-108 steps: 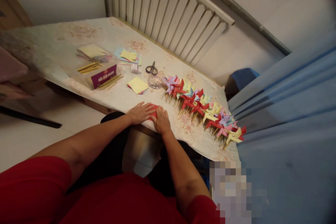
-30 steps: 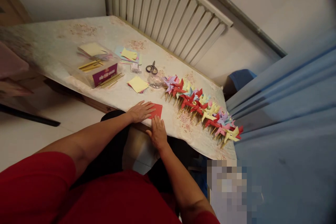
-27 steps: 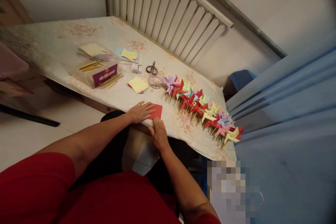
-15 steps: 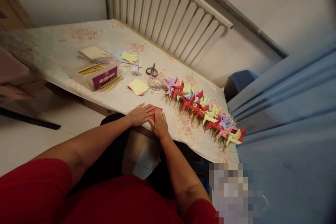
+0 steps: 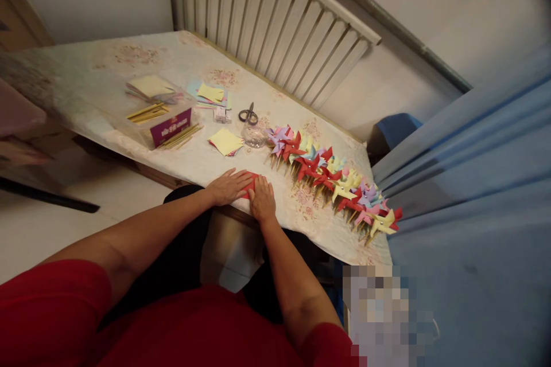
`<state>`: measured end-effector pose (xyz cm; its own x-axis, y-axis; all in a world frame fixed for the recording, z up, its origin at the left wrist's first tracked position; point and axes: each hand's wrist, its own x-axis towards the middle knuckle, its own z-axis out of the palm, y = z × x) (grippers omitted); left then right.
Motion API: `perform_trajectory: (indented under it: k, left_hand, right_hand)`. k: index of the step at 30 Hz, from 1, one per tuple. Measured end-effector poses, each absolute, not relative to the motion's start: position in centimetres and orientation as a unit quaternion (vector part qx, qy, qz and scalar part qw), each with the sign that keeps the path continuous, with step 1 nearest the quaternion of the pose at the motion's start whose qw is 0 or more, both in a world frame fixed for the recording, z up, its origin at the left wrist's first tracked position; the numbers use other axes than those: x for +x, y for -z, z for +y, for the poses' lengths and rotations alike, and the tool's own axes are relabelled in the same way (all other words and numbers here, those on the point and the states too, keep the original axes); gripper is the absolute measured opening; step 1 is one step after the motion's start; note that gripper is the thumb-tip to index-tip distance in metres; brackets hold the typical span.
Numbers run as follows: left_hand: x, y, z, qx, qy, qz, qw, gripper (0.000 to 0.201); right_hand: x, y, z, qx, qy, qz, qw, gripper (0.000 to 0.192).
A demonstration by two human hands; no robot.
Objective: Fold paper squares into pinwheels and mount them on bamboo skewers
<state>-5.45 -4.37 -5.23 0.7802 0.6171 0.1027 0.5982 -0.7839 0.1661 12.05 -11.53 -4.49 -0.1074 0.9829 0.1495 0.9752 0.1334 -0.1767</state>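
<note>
- Red paper (image 5: 252, 182): lying flat near the front edge of the table (image 5: 99, 92), almost wholly covered by both hands; only a small strip shows between them.
- Long axis and direction: cannot tell, too little of the sheet visible.
- Look: plain, bright red, flat against the floral tablecloth; folded or not, hidden.
- Left hand (image 5: 229, 186): spread flat, palm down, fingers outstretched, pressing on the paper's left part; gripping nothing.
- Right hand (image 5: 262, 202): also flat and palm down, fingers together, pressing the paper's right part, just beside the left.
- Just right of the hands: a row of finished paper pinwheels (image 5: 333, 180) on sticks, running along the table toward its right corner.
- Farther back: yellow paper squares (image 5: 225, 141), scissors (image 5: 248, 115), box of wooden sticks (image 5: 170, 126).
</note>
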Motion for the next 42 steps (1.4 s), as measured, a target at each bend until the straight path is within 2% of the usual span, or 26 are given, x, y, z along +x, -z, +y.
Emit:
perform_trajectory:
  k: [8,17,25,42]
  left_hand:
    - [-6.0,5.8,-4.1,0.938,-0.07,0.333,0.06,0.056]
    - [-6.7,4.4,-4.4,0.931,-0.034,0.356,0.077,0.065]
    - [-7.2,3.9,-4.9,0.93,-0.028,0.36,0.076,0.064]
    - [-9.3,3.5,-6.4,0.908,-0.035,0.407,0.094,0.071]
  right_hand:
    - [11.9,4.4,-11.7,-0.656,-0.005,-0.746,0.113,0.061]
    - [11.9,4.6,-11.9,-0.648,0.005,-0.753,0.114,0.07]
    - [12.0,4.7,-12.0,-0.644,0.017,-0.757,0.105,0.075]
    - [12.6,4.9,-15.4,-0.652,-0.029,-0.738,0.171,0.074]
